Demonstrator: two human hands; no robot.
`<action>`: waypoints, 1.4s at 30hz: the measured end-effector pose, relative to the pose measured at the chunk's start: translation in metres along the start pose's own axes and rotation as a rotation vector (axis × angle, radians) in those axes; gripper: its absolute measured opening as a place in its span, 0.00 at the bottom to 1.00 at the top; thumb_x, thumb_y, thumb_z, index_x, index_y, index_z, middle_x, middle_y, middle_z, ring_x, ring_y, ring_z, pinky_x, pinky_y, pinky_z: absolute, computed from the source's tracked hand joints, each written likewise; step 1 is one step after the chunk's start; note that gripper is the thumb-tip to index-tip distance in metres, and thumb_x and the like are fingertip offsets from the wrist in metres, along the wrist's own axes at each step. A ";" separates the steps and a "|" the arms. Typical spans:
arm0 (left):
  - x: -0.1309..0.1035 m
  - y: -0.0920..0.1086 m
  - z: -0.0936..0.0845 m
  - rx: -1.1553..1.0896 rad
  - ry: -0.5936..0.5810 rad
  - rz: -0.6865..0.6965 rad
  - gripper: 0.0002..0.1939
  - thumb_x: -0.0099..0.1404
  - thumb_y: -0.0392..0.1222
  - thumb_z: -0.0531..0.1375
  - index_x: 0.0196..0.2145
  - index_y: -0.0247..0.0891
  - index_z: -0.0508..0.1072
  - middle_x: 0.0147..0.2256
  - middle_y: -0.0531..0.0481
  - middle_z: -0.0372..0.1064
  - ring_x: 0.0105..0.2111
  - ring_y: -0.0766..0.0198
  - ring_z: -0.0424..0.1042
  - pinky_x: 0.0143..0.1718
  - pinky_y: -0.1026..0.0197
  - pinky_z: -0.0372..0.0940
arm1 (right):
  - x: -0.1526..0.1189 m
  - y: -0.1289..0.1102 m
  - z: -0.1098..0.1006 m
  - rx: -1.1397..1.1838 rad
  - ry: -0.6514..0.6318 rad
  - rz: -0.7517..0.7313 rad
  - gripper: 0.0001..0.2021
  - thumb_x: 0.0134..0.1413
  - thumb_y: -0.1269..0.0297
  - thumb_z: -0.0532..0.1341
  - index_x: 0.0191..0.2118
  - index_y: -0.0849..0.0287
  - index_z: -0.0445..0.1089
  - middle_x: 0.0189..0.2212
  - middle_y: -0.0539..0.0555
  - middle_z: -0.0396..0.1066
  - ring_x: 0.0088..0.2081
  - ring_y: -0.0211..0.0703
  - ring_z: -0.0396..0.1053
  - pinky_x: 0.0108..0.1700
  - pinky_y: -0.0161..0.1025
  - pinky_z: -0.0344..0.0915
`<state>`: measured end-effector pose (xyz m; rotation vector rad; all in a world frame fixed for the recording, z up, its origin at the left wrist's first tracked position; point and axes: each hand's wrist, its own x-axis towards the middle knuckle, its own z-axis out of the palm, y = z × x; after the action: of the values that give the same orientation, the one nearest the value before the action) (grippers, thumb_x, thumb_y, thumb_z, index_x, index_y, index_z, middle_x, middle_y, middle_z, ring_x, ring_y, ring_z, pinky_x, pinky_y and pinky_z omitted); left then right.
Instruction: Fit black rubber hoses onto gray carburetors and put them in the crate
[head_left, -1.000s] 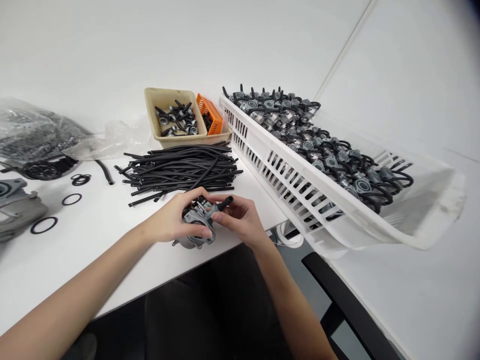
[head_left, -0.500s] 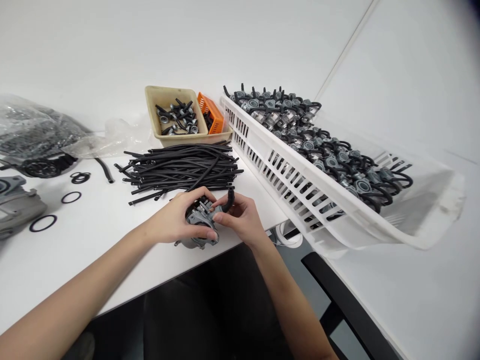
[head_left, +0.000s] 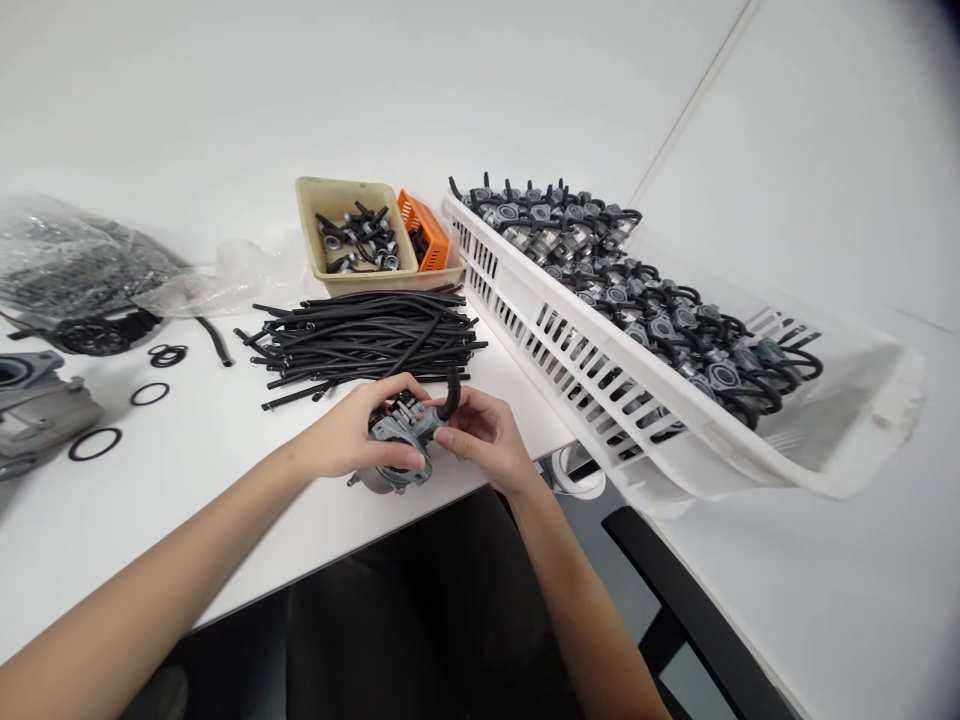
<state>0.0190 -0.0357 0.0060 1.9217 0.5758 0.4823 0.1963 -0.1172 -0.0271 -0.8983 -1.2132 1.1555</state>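
Observation:
A grey metal carburetor (head_left: pixel 401 440) is held just above the table's front edge. My left hand (head_left: pixel 360 430) wraps round its left side, thumb along the front and fingers over the back. From the carburetor's right end a short black rubber hose (head_left: pixel 451 392) sticks up and bends. My right hand (head_left: pixel 484 430) closes on that right end, thumb in front, near the base of the hose; its fingertips are partly hidden behind the part. Just beyond both hands lies a pile of black rubber hoses (head_left: pixel 367 340).
On the right stands a white slatted crate (head_left: pixel 600 375) full of carburetors with hoses. Behind the pile are a beige bin (head_left: pixel 311 235) of small fittings and an orange basket (head_left: pixel 431 220). At left lie black O-rings (head_left: pixel 95 444), a larger metal housing (head_left: pixel 45 415) and a plastic bag (head_left: pixel 82 250).
The hose on the carburetor has shifted slightly left and tilts more upright. My right hand has turned a little with it; my left hand keeps its hold.

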 end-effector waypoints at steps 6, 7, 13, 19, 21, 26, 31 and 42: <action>0.001 -0.002 -0.001 -0.012 -0.006 -0.021 0.28 0.46 0.56 0.68 0.39 0.38 0.67 0.29 0.55 0.68 0.29 0.62 0.66 0.31 0.62 0.61 | 0.001 0.002 0.000 -0.016 0.000 0.020 0.17 0.45 0.55 0.71 0.37 0.59 0.71 0.24 0.48 0.66 0.22 0.32 0.57 0.23 0.32 0.57; 0.001 -0.003 -0.001 -0.008 -0.004 -0.021 0.28 0.46 0.56 0.68 0.40 0.38 0.67 0.29 0.56 0.68 0.29 0.62 0.66 0.31 0.62 0.61 | 0.001 0.002 0.000 -0.016 0.009 0.025 0.17 0.44 0.54 0.71 0.36 0.59 0.71 0.24 0.48 0.65 0.21 0.32 0.56 0.23 0.32 0.57; 0.002 -0.006 -0.003 0.046 -0.035 0.021 0.25 0.49 0.55 0.67 0.40 0.38 0.68 0.33 0.52 0.70 0.33 0.60 0.67 0.33 0.60 0.61 | 0.003 0.002 0.003 0.000 0.013 0.050 0.21 0.43 0.56 0.72 0.44 0.57 0.74 0.28 0.49 0.68 0.23 0.31 0.57 0.24 0.33 0.56; 0.002 -0.007 -0.003 0.055 -0.038 0.045 0.24 0.49 0.53 0.67 0.39 0.38 0.68 0.35 0.51 0.71 0.35 0.58 0.69 0.34 0.60 0.63 | 0.002 0.005 0.003 -0.033 0.031 0.076 0.21 0.43 0.54 0.72 0.44 0.57 0.76 0.28 0.50 0.69 0.26 0.35 0.62 0.28 0.35 0.60; 0.002 -0.006 -0.003 0.069 -0.040 0.051 0.23 0.49 0.53 0.67 0.39 0.38 0.68 0.35 0.52 0.72 0.34 0.59 0.69 0.33 0.61 0.63 | 0.002 0.005 0.004 -0.033 0.035 0.076 0.20 0.43 0.55 0.72 0.44 0.56 0.77 0.28 0.50 0.69 0.25 0.34 0.61 0.28 0.35 0.59; 0.002 -0.004 -0.001 0.078 -0.039 0.059 0.24 0.49 0.54 0.67 0.38 0.39 0.68 0.34 0.52 0.72 0.33 0.59 0.69 0.33 0.61 0.63 | 0.004 0.002 0.006 -0.039 0.052 0.079 0.18 0.42 0.56 0.72 0.41 0.57 0.78 0.25 0.49 0.68 0.25 0.35 0.62 0.27 0.35 0.58; 0.001 -0.003 0.000 0.072 -0.031 0.029 0.24 0.49 0.54 0.67 0.39 0.37 0.68 0.32 0.52 0.70 0.30 0.62 0.66 0.31 0.62 0.60 | 0.009 0.001 0.007 -0.021 0.076 0.079 0.18 0.36 0.53 0.74 0.32 0.59 0.78 0.24 0.50 0.68 0.28 0.38 0.64 0.29 0.36 0.60; 0.002 -0.004 -0.002 0.043 -0.028 0.014 0.27 0.47 0.57 0.67 0.39 0.38 0.68 0.29 0.55 0.68 0.28 0.63 0.66 0.30 0.62 0.61 | 0.006 0.001 0.004 0.004 0.064 0.068 0.18 0.35 0.55 0.75 0.34 0.59 0.77 0.29 0.52 0.72 0.26 0.36 0.61 0.26 0.35 0.57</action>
<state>0.0187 -0.0320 0.0030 1.9721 0.5587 0.4544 0.1923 -0.1114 -0.0261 -0.9725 -1.1356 1.1742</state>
